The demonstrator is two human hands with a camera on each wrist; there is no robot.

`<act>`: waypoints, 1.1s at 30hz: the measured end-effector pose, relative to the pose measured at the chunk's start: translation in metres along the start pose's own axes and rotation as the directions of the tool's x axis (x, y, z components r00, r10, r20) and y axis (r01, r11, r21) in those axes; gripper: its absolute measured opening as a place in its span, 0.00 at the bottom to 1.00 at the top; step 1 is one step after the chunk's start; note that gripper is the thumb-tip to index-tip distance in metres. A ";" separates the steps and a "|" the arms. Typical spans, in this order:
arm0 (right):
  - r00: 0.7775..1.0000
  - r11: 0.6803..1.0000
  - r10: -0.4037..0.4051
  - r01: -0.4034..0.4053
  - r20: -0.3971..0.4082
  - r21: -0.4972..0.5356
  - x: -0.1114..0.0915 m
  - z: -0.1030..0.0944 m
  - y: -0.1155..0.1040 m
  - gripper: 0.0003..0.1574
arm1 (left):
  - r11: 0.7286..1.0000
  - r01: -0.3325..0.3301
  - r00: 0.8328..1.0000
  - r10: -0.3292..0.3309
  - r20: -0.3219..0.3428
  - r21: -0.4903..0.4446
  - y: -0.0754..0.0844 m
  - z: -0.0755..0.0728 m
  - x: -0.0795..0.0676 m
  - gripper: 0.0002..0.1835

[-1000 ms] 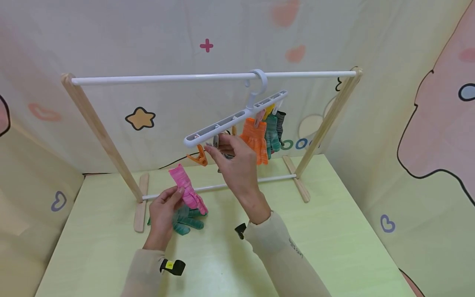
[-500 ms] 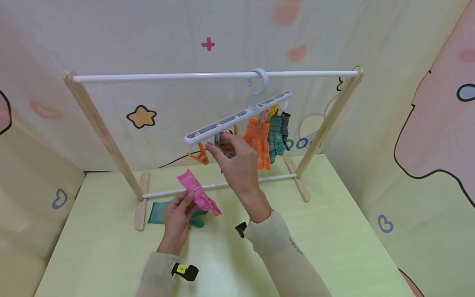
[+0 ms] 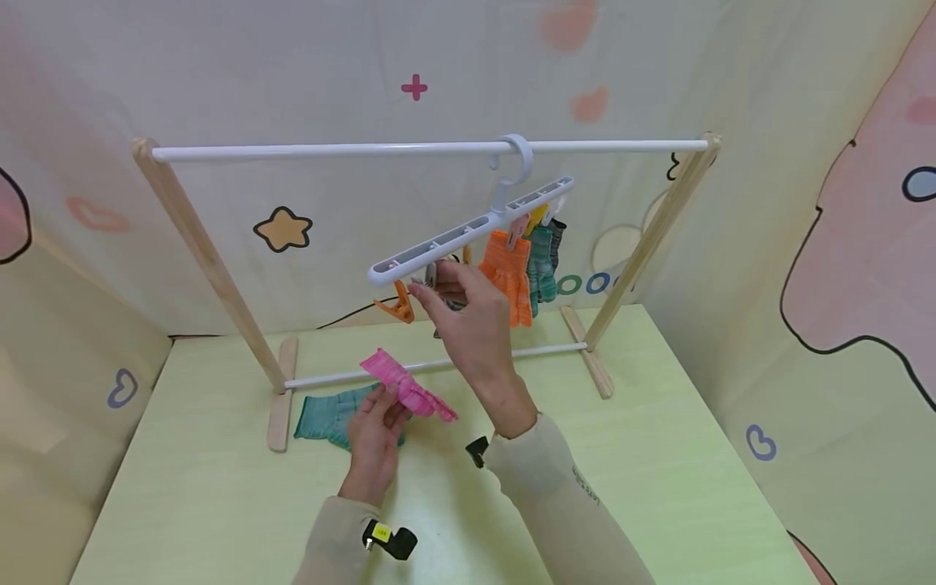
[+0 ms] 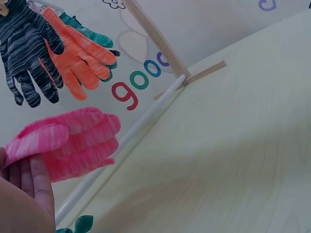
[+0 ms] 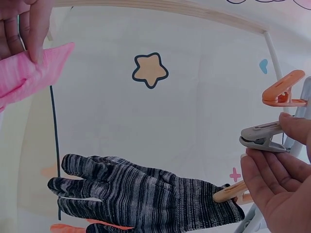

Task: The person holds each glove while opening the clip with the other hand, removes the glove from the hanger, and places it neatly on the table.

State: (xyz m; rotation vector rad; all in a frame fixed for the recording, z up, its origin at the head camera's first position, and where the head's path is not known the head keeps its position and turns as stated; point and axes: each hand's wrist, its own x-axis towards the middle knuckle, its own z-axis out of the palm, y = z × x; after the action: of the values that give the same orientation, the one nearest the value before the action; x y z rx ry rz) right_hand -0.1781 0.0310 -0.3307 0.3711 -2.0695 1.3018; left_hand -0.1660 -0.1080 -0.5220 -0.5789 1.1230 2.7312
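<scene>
My left hand (image 3: 374,431) holds a pink knit glove (image 3: 405,386) near its cuff, low over the table in front of the rack. Up at the left half of the white hanger (image 3: 439,246), my right hand (image 3: 475,325) pinches a grey clothespin (image 5: 262,135) between thumb and fingers. Its jaws look closed, with no glove in them. An orange clothespin (image 3: 398,305) hangs just left of that hand. In the right wrist view, a beige clothespin (image 5: 228,191) clips a black-and-grey glove (image 5: 146,194) by the cuff. A green glove (image 3: 325,416) lies on the table, partly behind my left hand.
An orange glove (image 3: 507,272), a green one (image 3: 541,260) and a dark one hang clipped on the hanger's right half. The hanger hooks over the white top bar (image 3: 329,151) between wooden posts (image 3: 212,268). A lower bar (image 3: 541,351) runs near the table (image 3: 658,487).
My left hand has moved right with the pink glove, closer to below the hanger, and the glove has tipped flatter. My right hand stays at the grey clothespin.
</scene>
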 end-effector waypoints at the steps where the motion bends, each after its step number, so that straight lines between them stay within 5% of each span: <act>1: 1.000 1.000 0.001 -0.001 0.000 -0.002 0.000 0.000 0.000 0.19 | 1.000 0.003 1.000 -0.003 -0.009 -0.011 -0.001 0.001 0.000 0.03; 7: 1.000 1.000 -0.002 0.002 -0.003 -0.012 0.000 -0.001 0.000 0.19 | 0.997 0.011 0.999 -0.015 -0.040 -0.080 -0.007 0.006 0.003 0.02; 15: 1.000 1.000 -0.006 0.006 -0.005 -0.012 0.000 -0.001 -0.001 0.19 | 0.985 0.098 0.995 -0.097 0.014 -0.142 -0.021 0.006 0.005 0.13; 21: 1.000 1.000 0.022 -0.022 0.001 -0.011 -0.001 -0.002 -0.001 0.20 | 0.964 0.151 0.988 -0.144 0.049 -0.220 -0.032 0.002 0.007 0.11; 33: 1.000 0.999 0.025 -0.024 0.006 -0.024 -0.001 -0.002 0.000 0.21 | 0.934 0.185 0.982 -0.190 0.013 -0.305 -0.042 -0.001 0.003 0.14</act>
State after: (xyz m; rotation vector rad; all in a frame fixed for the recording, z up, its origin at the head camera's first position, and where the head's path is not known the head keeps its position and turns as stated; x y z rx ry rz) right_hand -0.1766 0.0328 -0.3308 0.3412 -2.0993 1.2911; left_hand -0.1576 -0.0788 -0.5507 -0.7080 0.6110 2.7490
